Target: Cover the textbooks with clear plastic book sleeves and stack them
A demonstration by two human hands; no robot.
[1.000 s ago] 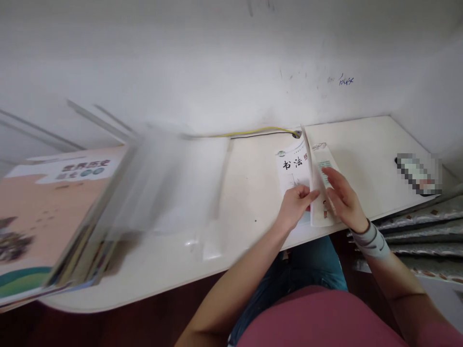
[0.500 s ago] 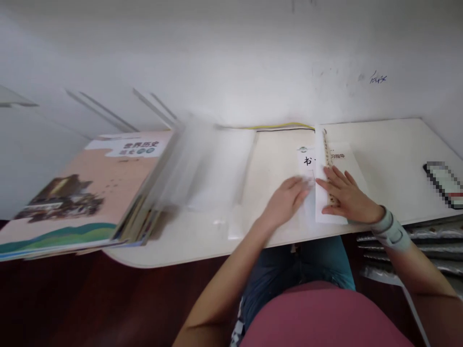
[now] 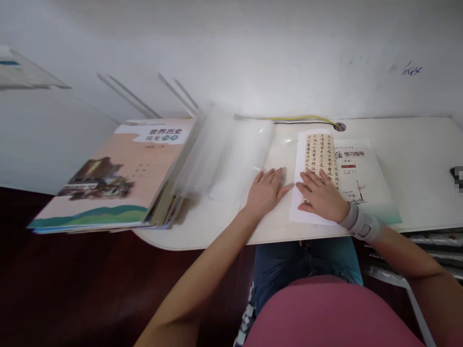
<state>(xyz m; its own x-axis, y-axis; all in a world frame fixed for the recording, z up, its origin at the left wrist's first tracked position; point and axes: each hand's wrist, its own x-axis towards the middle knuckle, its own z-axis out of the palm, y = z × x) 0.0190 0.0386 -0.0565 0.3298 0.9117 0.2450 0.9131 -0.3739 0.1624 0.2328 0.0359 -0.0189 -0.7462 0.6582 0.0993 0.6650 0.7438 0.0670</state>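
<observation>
A calligraphy workbook (image 3: 365, 173) with a white and pale green cover lies on the white table (image 3: 415, 144). Over its left part rests a turned sheet with columns of brush characters (image 3: 318, 149); whether it is a cover flap or a page I cannot tell. My right hand (image 3: 321, 195) lies on that sheet, fingers spread, a grey band at the wrist. To its left, my left hand (image 3: 266, 193) is flat with fingers apart, at the right edge of some clear plastic covers (image 3: 235, 154). Neither hand grips anything.
A stack of books, a pink history textbook (image 3: 119, 168) on top, overhangs the table's left end. A yellow cable (image 3: 300, 116) runs along the wall to a cable hole (image 3: 339, 126). A dark object (image 3: 457, 177) sits at the right edge, and wrapped items (image 3: 430, 241) lie below the table.
The narrow white flap has been turned to the left and now lies flat, showing brush characters. My left hand has moved left, off the workbook. The view has shifted right.
</observation>
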